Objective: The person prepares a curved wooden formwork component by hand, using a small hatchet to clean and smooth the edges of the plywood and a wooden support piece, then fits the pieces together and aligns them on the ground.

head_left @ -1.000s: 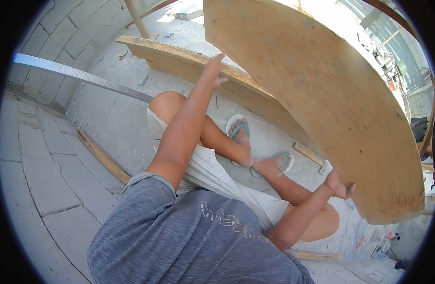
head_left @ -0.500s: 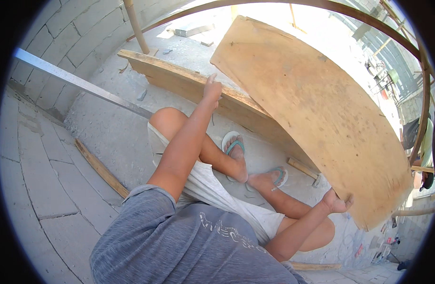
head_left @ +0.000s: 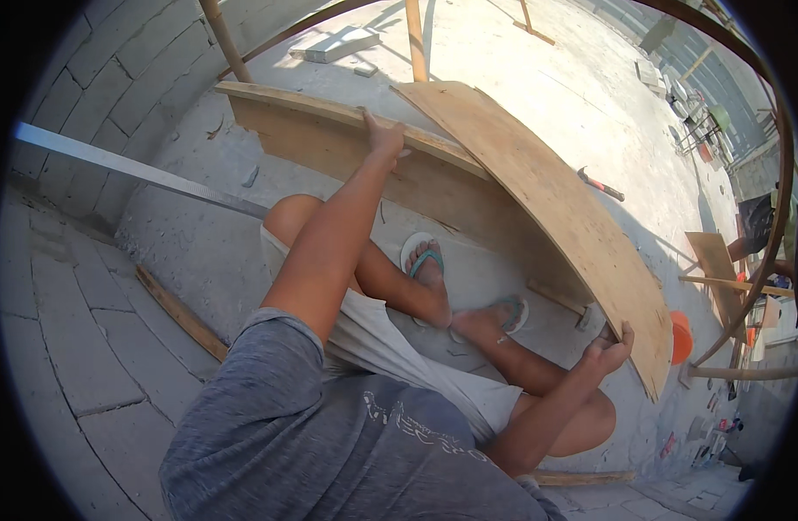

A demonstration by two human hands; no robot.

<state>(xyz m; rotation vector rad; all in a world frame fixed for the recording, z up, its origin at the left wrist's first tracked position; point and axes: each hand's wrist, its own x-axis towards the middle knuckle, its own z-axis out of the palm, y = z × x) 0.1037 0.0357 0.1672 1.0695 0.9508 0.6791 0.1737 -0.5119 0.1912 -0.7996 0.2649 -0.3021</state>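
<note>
A large plywood sheet [head_left: 547, 200] lies tilted over the top edge of an upright wooden board [head_left: 329, 143]. My left hand [head_left: 383, 137] rests on the top edge of that board, right beside the sheet's near corner. My right hand [head_left: 609, 352] grips the lower right edge of the plywood sheet. My feet in teal and white flip-flops [head_left: 425, 260] stand on the concrete below the sheet.
A long metal straightedge [head_left: 130, 169] runs along the left by a block wall [head_left: 95, 61]. A wooden lath [head_left: 180, 311] lies on the concrete. A hammer [head_left: 600, 184], an orange bucket [head_left: 679, 337] and wooden poles [head_left: 414, 39] stand beyond.
The plywood sheet has swung down from nearly upright to lying low over the board. Both hands moved with it, the left one onto the board's top edge.
</note>
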